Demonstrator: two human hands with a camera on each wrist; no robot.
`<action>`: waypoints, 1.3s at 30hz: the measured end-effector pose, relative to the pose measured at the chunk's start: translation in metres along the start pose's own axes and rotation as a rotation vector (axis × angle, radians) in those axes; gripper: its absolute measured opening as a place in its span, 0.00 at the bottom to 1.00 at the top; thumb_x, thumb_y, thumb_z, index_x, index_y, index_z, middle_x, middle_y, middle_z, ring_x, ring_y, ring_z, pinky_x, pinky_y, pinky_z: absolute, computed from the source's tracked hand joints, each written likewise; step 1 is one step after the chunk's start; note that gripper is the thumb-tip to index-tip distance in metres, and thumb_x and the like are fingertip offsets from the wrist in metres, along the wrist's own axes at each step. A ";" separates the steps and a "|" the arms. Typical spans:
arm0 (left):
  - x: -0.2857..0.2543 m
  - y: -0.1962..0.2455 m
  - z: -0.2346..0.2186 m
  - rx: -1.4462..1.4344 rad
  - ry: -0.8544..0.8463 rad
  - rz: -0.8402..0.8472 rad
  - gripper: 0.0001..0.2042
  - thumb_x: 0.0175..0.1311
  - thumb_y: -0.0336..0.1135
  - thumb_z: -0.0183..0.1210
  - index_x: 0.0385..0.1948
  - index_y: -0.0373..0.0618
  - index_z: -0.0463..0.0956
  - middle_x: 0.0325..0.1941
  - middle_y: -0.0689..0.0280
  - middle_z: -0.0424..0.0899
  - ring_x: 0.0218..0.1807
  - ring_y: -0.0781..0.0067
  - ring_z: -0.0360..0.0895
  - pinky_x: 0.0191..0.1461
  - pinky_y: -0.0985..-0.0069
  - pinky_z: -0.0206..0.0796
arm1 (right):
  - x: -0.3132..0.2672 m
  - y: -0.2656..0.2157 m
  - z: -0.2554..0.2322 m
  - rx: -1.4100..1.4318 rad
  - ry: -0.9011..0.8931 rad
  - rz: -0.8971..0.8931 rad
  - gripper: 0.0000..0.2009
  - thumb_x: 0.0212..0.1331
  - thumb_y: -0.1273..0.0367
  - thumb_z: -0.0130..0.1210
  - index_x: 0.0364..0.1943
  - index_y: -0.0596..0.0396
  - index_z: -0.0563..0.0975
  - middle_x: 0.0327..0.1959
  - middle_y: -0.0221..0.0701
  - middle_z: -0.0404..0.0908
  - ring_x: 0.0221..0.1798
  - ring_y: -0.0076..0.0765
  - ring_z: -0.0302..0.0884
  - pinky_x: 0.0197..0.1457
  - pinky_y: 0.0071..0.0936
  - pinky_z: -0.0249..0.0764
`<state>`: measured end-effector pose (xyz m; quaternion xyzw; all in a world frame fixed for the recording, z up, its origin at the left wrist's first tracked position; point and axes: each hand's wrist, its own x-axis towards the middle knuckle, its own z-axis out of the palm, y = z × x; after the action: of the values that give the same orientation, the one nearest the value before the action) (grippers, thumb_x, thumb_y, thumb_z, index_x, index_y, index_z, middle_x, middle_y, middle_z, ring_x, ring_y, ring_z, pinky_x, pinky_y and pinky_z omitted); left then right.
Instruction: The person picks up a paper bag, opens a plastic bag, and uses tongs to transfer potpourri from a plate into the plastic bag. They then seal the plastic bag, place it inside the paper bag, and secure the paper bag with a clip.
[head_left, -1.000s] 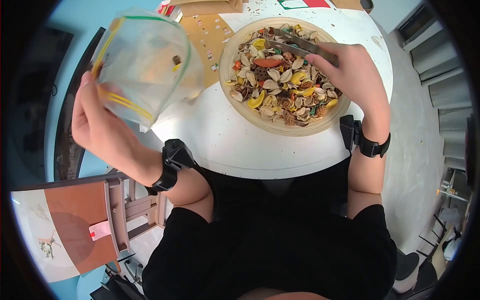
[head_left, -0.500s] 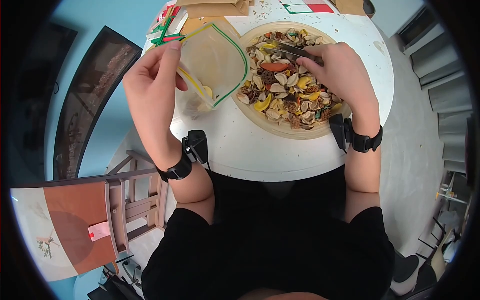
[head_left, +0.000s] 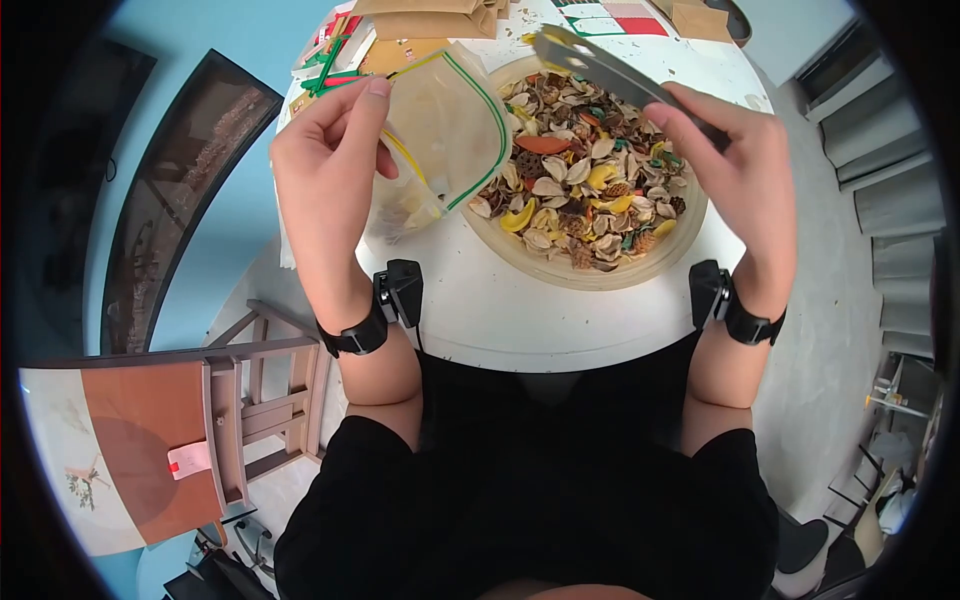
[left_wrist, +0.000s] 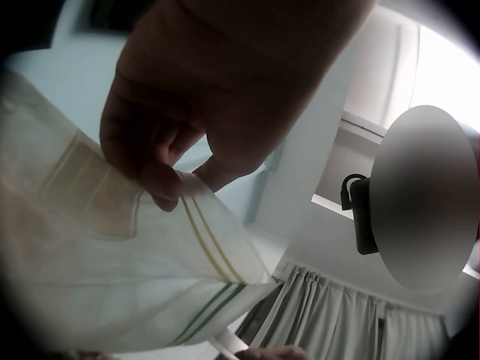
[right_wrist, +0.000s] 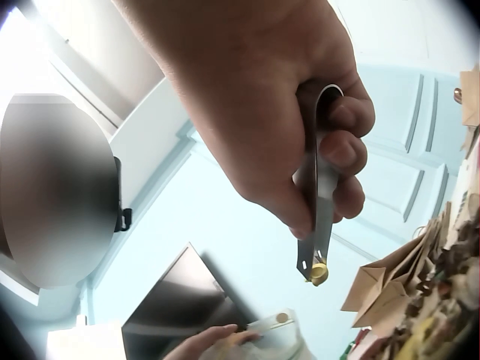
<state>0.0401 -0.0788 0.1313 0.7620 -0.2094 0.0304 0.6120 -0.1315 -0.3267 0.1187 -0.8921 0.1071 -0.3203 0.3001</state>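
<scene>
The left hand (head_left: 335, 180) pinches the edge of a clear zip bag (head_left: 440, 130) with yellow and green seal lines; the bag stands open, some pieces in its bottom. In the left wrist view, thumb and fingers (left_wrist: 169, 184) hold its rim. Metal tongs (head_left: 625, 80) are gripped by the right hand (head_left: 735, 165), raised above the far side of the bowl. A small yellow piece (right_wrist: 319, 274) sits between the tong tips in the right wrist view. Beneath lies a round wooden bowl (head_left: 590, 280) full of dried petals, cones and yellow and orange pieces.
Brown paper bags (head_left: 430, 18) and red and green items (head_left: 335, 60) lie at the white table's (head_left: 500, 335) back left. A red, white and green card (head_left: 615, 18) and more brown paper (head_left: 700, 20) are at the back. Small crumbs dot the tabletop.
The left hand swung the bag rightward to the bowl's left edge. The right hand lifted the tongs out of the petals, with a yellow piece at their tips.
</scene>
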 end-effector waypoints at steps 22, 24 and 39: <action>-0.001 -0.004 0.011 -0.056 -0.027 0.009 0.15 0.70 0.37 0.64 0.46 0.30 0.85 0.22 0.72 0.80 0.19 0.86 0.69 0.24 0.83 0.61 | -0.005 0.047 -0.023 -0.236 -0.322 0.376 0.20 0.59 0.56 0.67 0.45 0.59 0.87 0.23 0.45 0.82 0.25 0.40 0.80 0.36 0.35 0.75; 0.001 -0.005 0.012 -0.048 -0.025 0.018 0.16 0.71 0.37 0.64 0.46 0.29 0.85 0.22 0.71 0.80 0.19 0.86 0.69 0.24 0.83 0.61 | -0.004 0.044 -0.020 -0.262 -0.342 0.364 0.20 0.59 0.56 0.68 0.45 0.58 0.87 0.24 0.46 0.84 0.27 0.44 0.83 0.38 0.35 0.78; 0.001 -0.007 0.017 -0.033 -0.053 0.010 0.15 0.71 0.37 0.64 0.44 0.30 0.85 0.21 0.72 0.79 0.20 0.88 0.68 0.25 0.84 0.61 | -0.006 0.040 -0.021 -0.199 -0.242 0.266 0.12 0.62 0.63 0.66 0.41 0.57 0.88 0.18 0.47 0.75 0.17 0.44 0.66 0.28 0.34 0.68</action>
<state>0.0401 -0.0938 0.1211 0.7513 -0.2299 0.0099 0.6185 -0.1494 -0.3663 0.1049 -0.9274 0.2182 -0.1563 0.2605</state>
